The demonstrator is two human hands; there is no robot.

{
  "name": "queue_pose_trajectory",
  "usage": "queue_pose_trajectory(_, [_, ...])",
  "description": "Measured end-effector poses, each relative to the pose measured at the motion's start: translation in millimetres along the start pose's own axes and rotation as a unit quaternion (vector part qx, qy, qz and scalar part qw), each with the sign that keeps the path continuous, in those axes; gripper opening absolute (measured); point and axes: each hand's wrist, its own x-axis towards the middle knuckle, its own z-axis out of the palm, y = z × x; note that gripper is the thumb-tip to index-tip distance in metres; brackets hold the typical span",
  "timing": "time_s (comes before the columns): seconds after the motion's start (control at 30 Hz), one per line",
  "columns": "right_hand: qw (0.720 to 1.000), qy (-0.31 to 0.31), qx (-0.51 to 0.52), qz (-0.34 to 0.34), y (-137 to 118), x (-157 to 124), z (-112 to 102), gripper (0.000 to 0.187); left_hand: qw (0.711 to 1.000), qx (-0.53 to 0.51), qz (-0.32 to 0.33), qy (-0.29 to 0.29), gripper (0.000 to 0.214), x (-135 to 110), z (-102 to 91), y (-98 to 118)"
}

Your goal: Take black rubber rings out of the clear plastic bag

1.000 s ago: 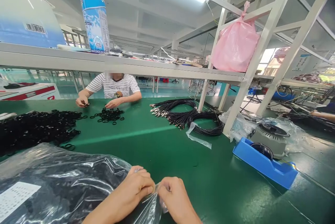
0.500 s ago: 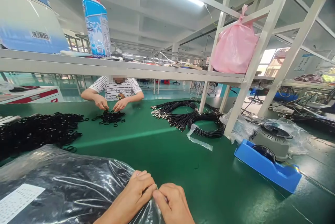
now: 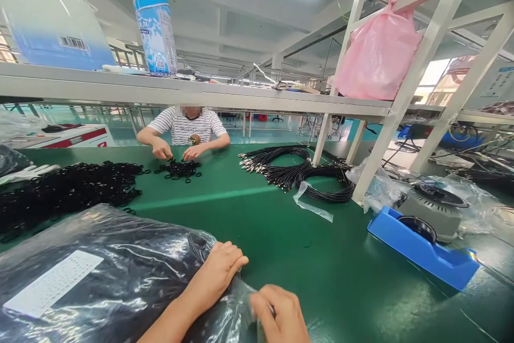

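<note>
1. Pinching the clear film at the mouth of the plastic bag [image 3: 100, 273], both hands work at the near edge of the green table [image 3: 249, 225]. The left hand [image 3: 219, 271] grips a fold of the film between thumb and fingers; the right hand [image 3: 279, 313] is closed on the loose end just beside it, slightly blurred.
2. The bag lies flat on the table to the left of the hands, full of dark contents, with a white label [image 3: 52, 283] on top.
3. Judgement: the film looks thin and slippery, so a firm grip close to the opening, with the two hands kept near each other, should control it best. A hard pull risks tearing the film or spilling the contents.
4. Surface: a heap of black rings [image 3: 68, 190] lies beyond the bag. Coiled black cables [image 3: 297, 174] sit mid-table, with a loose scrap of clear film [image 3: 313, 206] beside them. A blue tape dispenser [image 3: 425, 249] stands to the right.
5. Across the table a person in a striped shirt [image 3: 188, 126] handles a small cluster of rings [image 3: 179, 169] with both hands.
6. Room: a white shelf [image 3: 160, 94] runs overhead, carrying a blue spray can [image 3: 155, 22]. A pink bag [image 3: 379, 54] hangs from the white frame [image 3: 401, 102].
</note>
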Motion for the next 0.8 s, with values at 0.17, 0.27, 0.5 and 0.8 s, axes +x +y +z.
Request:
queue_pose_trajectory(0.17, [0.984, -0.08, 0.148, 0.067, -0.4, 25.2, -20.2, 0.049, 0.997, -0.064, -0.027, 0.039, 0.039, 1.4, -34.4, 15.4])
queue_pose_trajectory(0.27, [0.979, -0.082, 0.174, 0.065, -5.0, 28.8, -21.7, 0.04, 0.996, -0.071, -0.031, 0.043, 0.034, -3.9, -53.9, 25.4])
queue_pose_trajectory(0.5, [0.974, -0.106, 0.171, 0.108, -26.4, 34.6, -10.9, 0.015, 0.998, -0.026, -0.016, -0.06, 0.032, -19.8, -44.7, 41.7])
queue_pose_trajectory(0.8, [0.985, -0.069, 0.121, 0.101, -21.6, 28.2, -8.6, 0.016, 0.998, 0.043, 0.018, -0.039, 0.023, -19.0, -45.4, 45.6])
